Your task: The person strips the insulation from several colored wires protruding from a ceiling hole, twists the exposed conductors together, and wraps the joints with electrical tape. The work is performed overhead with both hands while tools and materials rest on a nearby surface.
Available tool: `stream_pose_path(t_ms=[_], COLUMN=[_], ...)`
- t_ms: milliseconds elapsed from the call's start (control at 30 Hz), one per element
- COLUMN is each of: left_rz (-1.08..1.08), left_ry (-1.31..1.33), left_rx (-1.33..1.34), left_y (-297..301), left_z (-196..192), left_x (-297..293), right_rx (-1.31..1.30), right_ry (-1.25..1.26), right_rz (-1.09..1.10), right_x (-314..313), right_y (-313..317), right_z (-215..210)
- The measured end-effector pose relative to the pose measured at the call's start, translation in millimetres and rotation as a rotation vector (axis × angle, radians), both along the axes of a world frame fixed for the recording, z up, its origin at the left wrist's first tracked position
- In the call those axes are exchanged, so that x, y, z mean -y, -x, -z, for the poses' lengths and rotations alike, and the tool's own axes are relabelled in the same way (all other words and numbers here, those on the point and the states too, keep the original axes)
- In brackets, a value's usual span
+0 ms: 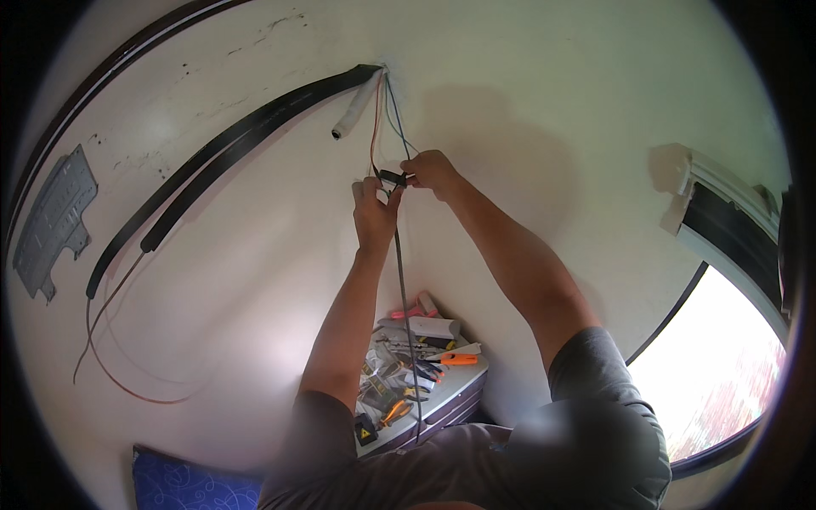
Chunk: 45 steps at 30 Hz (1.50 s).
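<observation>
Head view: your left hand [374,217] and right hand [434,172] are closing narrowly, fingertips pinching a small black piece [392,178] at upper centre, exact kind too small to tell. Red wire [376,127] and blue wire [397,106] are coming down to it from the wall hole; grey cable [400,263] is hanging below. For clean work you're wanting the left pinch steady, the right doing the fine turning, no tugging on the wires. Pale wall [527,93] is filling the background, scuffed upper left. Black insulated pipes [242,129] are sagging leftward; a cabinet [459,401] is holding jumbled tools at lower centre; a bright window [722,365] is glaring lower right.
</observation>
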<state>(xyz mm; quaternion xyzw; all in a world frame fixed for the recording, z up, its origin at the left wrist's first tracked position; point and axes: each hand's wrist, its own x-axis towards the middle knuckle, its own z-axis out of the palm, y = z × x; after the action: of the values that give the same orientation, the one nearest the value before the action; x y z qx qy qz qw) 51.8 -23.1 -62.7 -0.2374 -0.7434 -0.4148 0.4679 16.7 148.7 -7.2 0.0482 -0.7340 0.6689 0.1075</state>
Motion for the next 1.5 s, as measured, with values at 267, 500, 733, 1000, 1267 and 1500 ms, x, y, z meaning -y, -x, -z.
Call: stream_pose_path(t_ms=[267, 500, 733, 1000, 1267, 1500], left_rz=[-0.128, -0.084, 0.465, 0.936, 0.831, 0.609], left_ry=[0.103, 0.071, -0.466, -0.689, -0.524, -0.580], left_rx=[-0.035, 0.270, 0.754, 0.589, 0.462, 0.614], left_y=[5.8, 29.4, 38.4, 6.4, -5.9, -29.3], left_z=[4.7, -3.2, -47.7, -9.0, 5.7, -28.5], left_x=[21.1, 15.9, -4.2, -11.6, 2.8, -3.9], right_rx=[-0.028, -0.044, -0.258, -0.115, -0.111, -0.103], right_ry=[0.192, 0.256, 0.294, 0.056, 0.178, 0.182], right_rz=[-0.050, -0.105, -0.130, -0.117, -0.196, -0.170], right_x=[4.1, 10.1, 9.0, -18.0, -16.7, -13.5], right_y=[-2.0, -3.2, -7.3, -23.9, -14.0, -10.0], right_z=[4.6, 6.1, 12.1, -2.6, 1.7, 2.2])
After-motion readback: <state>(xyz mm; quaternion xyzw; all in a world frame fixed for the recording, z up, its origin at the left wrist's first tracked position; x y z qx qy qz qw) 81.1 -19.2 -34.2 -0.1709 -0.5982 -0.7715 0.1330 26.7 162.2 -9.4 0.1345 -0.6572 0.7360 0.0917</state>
